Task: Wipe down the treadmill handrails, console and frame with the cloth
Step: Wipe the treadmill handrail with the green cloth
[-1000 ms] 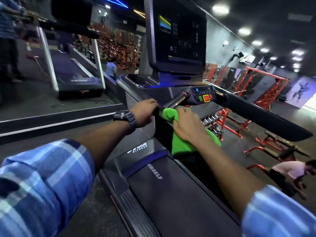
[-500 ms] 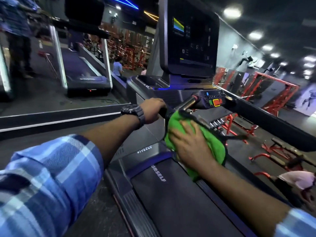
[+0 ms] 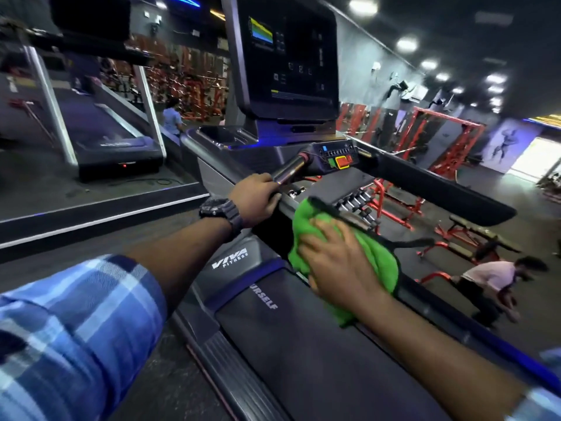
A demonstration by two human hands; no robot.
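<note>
A dark treadmill fills the middle, with a tall console screen (image 3: 291, 62) and a control panel (image 3: 337, 158) carrying a red button. My left hand (image 3: 255, 199), with a black watch on its wrist, grips the front crossbar handrail (image 3: 290, 171) just left of its chrome section. My right hand (image 3: 337, 262) lies with spread fingers on a green cloth (image 3: 376, 259) and presses it against the inner side of the treadmill's right frame, below the right handrail (image 3: 440, 189). The black belt (image 3: 303, 344) runs below both arms.
A second treadmill (image 3: 106, 129) stands on a raised platform at the left. Red weight racks and benches (image 3: 403, 205) fill the floor to the right. A person in a light shirt (image 3: 491, 278) crouches at the right, and another person (image 3: 171, 117) stands far back.
My right hand has slid the green cloth down from the crossbar onto the right frame and now lies flatter on it. My left hand keeps its grip on the crossbar.
</note>
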